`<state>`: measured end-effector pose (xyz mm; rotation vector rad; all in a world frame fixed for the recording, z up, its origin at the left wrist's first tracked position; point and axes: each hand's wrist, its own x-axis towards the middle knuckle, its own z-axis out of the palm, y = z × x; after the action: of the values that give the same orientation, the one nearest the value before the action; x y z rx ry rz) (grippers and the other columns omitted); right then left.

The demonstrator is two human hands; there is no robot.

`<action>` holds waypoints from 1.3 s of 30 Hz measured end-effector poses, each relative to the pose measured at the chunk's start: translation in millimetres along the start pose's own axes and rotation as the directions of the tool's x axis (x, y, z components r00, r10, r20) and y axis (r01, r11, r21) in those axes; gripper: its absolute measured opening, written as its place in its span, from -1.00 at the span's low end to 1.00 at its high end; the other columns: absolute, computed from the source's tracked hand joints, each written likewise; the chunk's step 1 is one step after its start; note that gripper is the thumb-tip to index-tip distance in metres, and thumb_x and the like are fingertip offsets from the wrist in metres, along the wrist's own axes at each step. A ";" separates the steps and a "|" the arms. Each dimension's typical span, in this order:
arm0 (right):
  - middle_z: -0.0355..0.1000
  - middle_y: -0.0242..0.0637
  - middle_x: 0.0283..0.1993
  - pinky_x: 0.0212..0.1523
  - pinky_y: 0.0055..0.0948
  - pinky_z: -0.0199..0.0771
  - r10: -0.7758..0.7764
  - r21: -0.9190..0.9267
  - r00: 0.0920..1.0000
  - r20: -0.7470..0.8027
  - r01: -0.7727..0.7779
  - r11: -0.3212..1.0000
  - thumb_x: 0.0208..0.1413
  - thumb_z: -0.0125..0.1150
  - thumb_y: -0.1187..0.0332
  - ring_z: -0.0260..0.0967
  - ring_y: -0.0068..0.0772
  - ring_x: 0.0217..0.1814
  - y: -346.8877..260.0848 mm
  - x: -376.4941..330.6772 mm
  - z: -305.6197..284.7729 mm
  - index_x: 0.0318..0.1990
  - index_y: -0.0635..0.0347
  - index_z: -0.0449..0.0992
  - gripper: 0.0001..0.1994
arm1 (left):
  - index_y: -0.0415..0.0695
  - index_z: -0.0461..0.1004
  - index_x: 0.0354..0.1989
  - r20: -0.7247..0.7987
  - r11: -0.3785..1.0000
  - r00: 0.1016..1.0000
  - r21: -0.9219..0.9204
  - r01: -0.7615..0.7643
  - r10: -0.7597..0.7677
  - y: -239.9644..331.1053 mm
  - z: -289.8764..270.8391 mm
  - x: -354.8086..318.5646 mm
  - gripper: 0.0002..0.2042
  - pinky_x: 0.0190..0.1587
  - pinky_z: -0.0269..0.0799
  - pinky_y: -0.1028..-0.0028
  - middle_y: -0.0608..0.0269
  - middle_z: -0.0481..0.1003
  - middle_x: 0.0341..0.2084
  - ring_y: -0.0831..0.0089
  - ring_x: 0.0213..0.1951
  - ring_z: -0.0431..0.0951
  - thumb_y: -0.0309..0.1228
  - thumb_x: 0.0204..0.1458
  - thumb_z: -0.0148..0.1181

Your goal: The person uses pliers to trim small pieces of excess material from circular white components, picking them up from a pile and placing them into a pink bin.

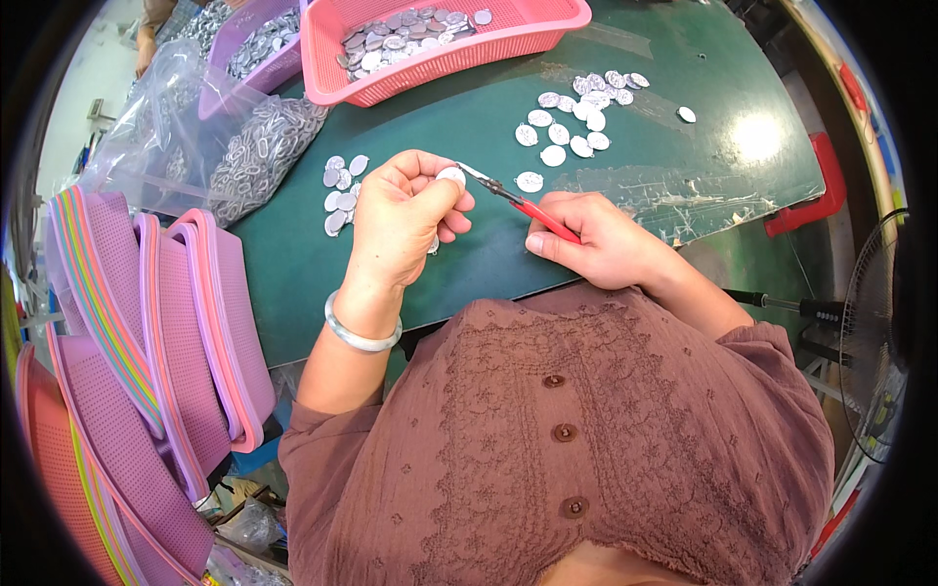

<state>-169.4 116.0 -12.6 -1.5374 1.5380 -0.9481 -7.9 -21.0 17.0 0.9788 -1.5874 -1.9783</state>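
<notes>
My left hand [405,210] is closed, pinching an oval silver metal tag [451,175] between thumb and fingers. In my right hand [601,239] are pliers with red handles [549,221], their thin jaws reaching to the upper edge of that tag. What the jaw tips grip is too small to make out. Beside my left hand lies a small group of silver tags [344,200], and part of another one shows under that hand. Beyond the pliers, several more oval tags [589,107] are scattered on the green tabletop [469,122].
A pink basket [445,83] of tags stands at the back, next to a purple basket [210,93]. A clear bag of metal links [264,156] lies at left. Stacked plastic baskets [186,332] rise near my left arm. A fan [874,337] stands right; another person's arm [147,44] shows far left.
</notes>
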 end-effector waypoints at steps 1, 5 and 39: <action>0.27 -0.18 -0.55 -0.43 -0.35 0.23 0.001 -0.002 1.000 0.001 -0.001 1.000 0.01 0.11 0.29 0.24 -0.24 -0.49 -0.7 0.0 -0.1 -0.49 0.32 0.40 -0.77 | -0.26 0.38 -0.37 -0.005 1.000 1.000 0.004 0.000 0.000 -0.2 -0.5 -0.4 -0.88 -0.67 0.26 0.71 0.24 0.46 -0.62 0.61 -0.69 0.42 -0.50 -0.06 0.11; 0.27 -0.18 -0.55 -0.43 -0.34 0.23 -0.001 0.000 1.000 0.002 0.001 1.000 0.01 0.11 0.29 0.24 -0.24 -0.49 -1.3 -0.5 -0.2 -0.49 0.32 0.39 -0.77 | -0.25 0.37 -0.35 0.001 1.000 1.000 0.002 0.001 -0.001 0.9 -1.9 -0.5 -0.88 -0.68 0.25 0.72 0.23 0.47 -0.60 0.61 -0.69 0.42 -0.50 -0.06 0.11; 0.27 -0.34 -0.65 -0.52 -0.46 0.20 0.132 0.149 0.990 0.057 -0.139 0.979 0.04 0.11 0.24 0.15 -0.56 -0.57 2.4 -0.3 -3.1 -0.48 0.32 0.40 -0.73 | -0.25 0.39 -0.30 0.064 0.998 0.997 -0.051 -0.048 0.051 -8.9 -6.8 -0.1 -0.85 -0.54 0.30 0.68 0.26 0.48 -0.54 0.61 -0.58 0.44 -0.45 0.00 0.10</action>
<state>-173.3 116.2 -13.4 -1.3212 1.4810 -0.9228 -1.8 -23.1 7.9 0.8562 -1.5741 -2.0241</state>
